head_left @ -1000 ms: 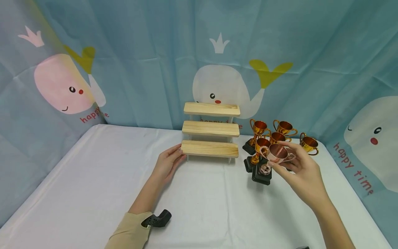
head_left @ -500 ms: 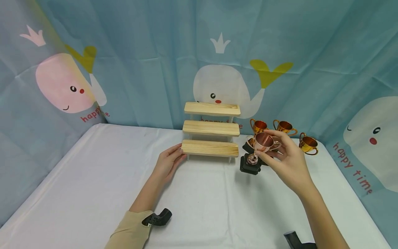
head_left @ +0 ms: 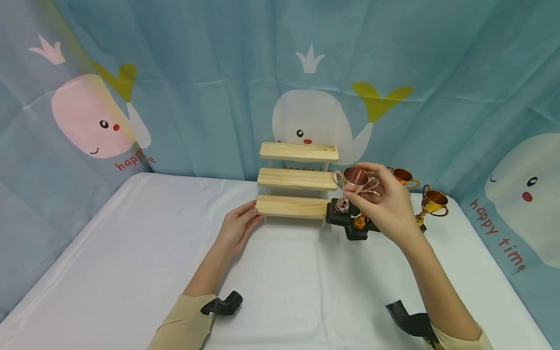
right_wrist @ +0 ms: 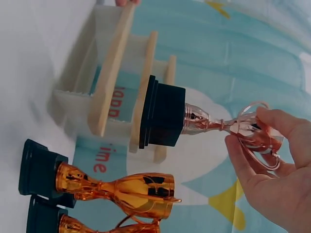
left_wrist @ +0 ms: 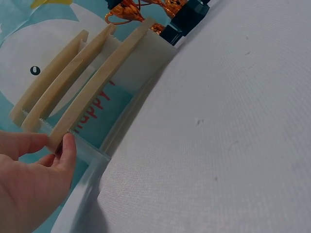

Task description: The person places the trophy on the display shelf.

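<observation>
Right hand (head_left: 387, 204) pinches rose-copper trophy cup with black square base (head_left: 351, 187), lifted beside three-tier pale wooden step shelf (head_left: 297, 181). Left hand (head_left: 236, 228), fingers straight, touches bottom tier's end. Right wrist view alone shows base level with middle tier; gold trophies (right_wrist: 116, 187) below.

A staged tabletop set: white-clothed table (head_left: 131, 253) backed by a draped whale-print curtain (head_left: 175, 73).

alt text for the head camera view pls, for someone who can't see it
A person's right hand holds a rose-copper trophy cup on a black base beside a three-step wooden display stand, while the left hand touches the stand's lowest step. More gold trophy cups stand to the right on a white-covered table.
</observation>
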{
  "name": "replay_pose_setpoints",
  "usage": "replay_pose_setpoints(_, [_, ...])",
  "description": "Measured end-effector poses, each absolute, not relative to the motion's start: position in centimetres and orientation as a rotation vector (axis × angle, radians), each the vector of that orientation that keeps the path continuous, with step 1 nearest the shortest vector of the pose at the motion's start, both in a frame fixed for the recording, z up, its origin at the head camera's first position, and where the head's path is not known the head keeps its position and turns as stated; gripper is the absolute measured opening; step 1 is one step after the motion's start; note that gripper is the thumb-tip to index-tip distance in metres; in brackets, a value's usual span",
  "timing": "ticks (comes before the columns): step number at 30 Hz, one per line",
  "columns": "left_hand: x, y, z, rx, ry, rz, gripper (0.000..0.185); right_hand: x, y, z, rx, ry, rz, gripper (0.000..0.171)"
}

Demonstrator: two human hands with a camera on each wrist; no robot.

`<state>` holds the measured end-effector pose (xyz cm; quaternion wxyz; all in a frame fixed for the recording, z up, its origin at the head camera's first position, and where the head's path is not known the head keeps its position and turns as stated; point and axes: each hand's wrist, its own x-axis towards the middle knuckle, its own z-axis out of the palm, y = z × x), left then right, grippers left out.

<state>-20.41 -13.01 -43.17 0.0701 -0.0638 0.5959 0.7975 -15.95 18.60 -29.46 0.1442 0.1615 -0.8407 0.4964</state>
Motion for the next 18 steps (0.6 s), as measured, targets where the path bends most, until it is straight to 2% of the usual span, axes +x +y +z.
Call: replay_pose_setpoints(18, [-20.5, -13.0, -43.1, -0.207, 1.765, 2.407, 0.05, -20.1, 16.6, -27.3, 0.515, -2.453, 1.485, 0.06])
